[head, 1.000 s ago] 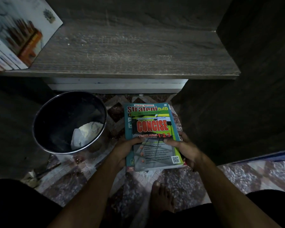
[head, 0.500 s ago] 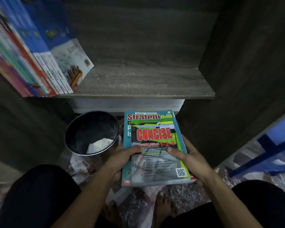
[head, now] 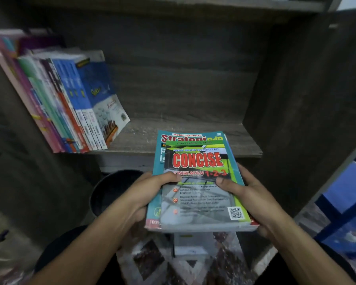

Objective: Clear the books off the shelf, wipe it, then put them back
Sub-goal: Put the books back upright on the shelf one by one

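Wooden shelf [head: 140, 138] carries leaning books [head: 74, 103]; our left hand [head: 146, 196] and right hand [head: 253, 194] clasp the stack [head: 197, 161], fingers [head: 168, 178] curled round it. Restocking seems halfway.

left grip [head: 146, 195]: curled, thumb atop | right grip [head: 250, 196]: curled, thumb atop

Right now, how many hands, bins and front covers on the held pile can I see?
Hands: 2, left hand and right hand.
Bins: 1, the bin.
Covers showing on the pile: 2, teal book and green book.
Total: 5.
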